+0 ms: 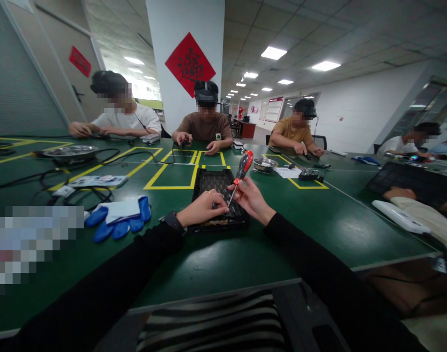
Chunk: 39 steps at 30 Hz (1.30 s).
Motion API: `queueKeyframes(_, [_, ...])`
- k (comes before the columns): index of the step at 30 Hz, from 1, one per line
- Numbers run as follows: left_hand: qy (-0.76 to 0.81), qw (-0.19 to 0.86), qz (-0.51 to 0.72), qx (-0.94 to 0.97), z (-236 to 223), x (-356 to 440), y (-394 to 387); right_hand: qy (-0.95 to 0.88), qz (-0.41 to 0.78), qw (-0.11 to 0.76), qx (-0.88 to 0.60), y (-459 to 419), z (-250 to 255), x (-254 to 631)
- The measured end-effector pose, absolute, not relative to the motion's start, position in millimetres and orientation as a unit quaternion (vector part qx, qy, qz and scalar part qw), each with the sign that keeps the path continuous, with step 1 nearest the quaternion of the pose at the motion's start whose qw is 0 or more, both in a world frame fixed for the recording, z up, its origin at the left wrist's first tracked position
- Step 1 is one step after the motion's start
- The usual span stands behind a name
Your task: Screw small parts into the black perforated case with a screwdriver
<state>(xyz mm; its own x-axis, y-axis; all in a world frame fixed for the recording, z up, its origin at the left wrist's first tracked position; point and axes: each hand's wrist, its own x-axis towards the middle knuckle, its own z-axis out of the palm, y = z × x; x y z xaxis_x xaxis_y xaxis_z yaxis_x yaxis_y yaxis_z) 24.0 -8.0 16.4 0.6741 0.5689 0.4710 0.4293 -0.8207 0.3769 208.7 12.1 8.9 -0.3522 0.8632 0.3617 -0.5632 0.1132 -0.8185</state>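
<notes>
Works at a green bench (282, 249). Has on it an open black case (223, 226); left of the case, has blue-and-white gloves (122, 212). Holds left hand (204, 208) over the case with fingers bent together; cannot tell if pinching anything. Pinches in fingers of right hand (253, 198), above the case, a red-and-black screwdriver (243, 168) with tip down.

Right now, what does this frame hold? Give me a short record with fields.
Right grip: holding the screwdriver
Screwdriver: red and dark handle uppermost, shaft slanting down
Left grip: over the black tray, close to the screwdriver's lower end; whether they touch is unclear
Black tray: lying on the green table
Left wrist: dark watch
Across the table: person in a brown shirt, seated
</notes>
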Motion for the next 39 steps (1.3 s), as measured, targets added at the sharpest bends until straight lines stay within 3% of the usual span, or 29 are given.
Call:
queueKeyframes(13, [0.284,0.112,0.293,0.906,15.2,24.0,-6.7,-0.479,0.694,0.515,-0.155,10.3,15.2,214.1])
queueKeyframes(32, [0.294,0.094,0.274,0.911,14.0,23.9,-5.9,-0.523,0.622,0.56,-0.159,12.3,8.3,209.0])
queueKeyframes(39, [0.291,0.099,0.278,0.91,14.4,24.4,-6.0,-0.491,0.675,0.523,-0.174,11.5,13.2,211.8])
